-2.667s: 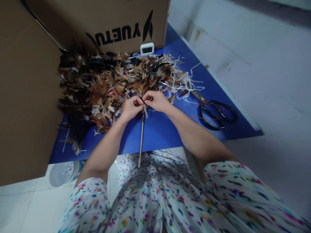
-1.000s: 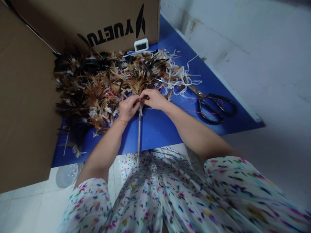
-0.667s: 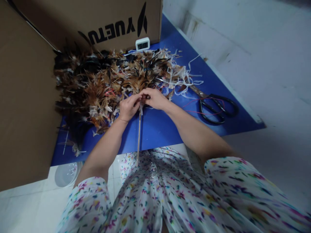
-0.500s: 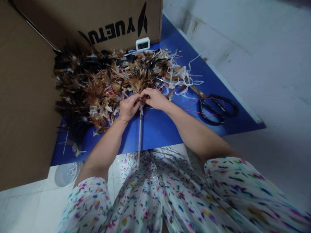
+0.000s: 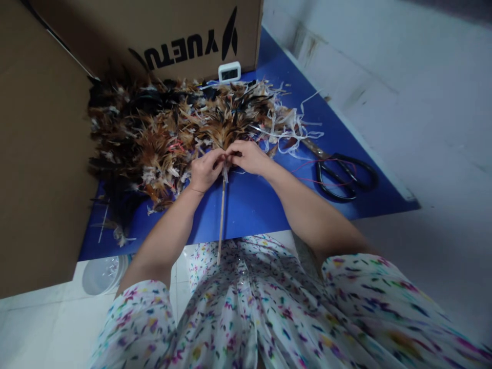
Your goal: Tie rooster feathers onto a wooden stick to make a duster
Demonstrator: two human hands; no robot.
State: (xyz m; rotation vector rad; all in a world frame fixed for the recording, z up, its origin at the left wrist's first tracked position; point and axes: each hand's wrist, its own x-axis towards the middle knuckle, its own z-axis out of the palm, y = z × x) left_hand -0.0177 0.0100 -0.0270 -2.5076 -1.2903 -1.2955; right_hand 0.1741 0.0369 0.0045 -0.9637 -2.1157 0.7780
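A thin stick (image 5: 222, 220) points toward me over the table's front edge, with brown feathers (image 5: 221, 134) fanned at its far end. My left hand (image 5: 207, 168) pinches the stick near the base of those feathers. Against it, my right hand (image 5: 246, 156) has its thumb and fingertips pressed together at the same spot; whatever they grip is too small to make out. A short strip of clear ribbon (image 5: 225, 175) hangs just below the fingertips, along the stick. Behind and to the left spreads a heap of brown and black feathers (image 5: 154, 138).
Black-handled scissors (image 5: 336, 177) lie at the right with red thread across them. White strips (image 5: 284, 130) tangle beside the heap. A small white digital device (image 5: 229, 72) stands before a cardboard box (image 5: 172, 31). A plastic bucket (image 5: 102, 277) is on the floor, lower left.
The view has shifted slightly. Both hands stay together at the base of the feathers, with hardly any change in the fingers.
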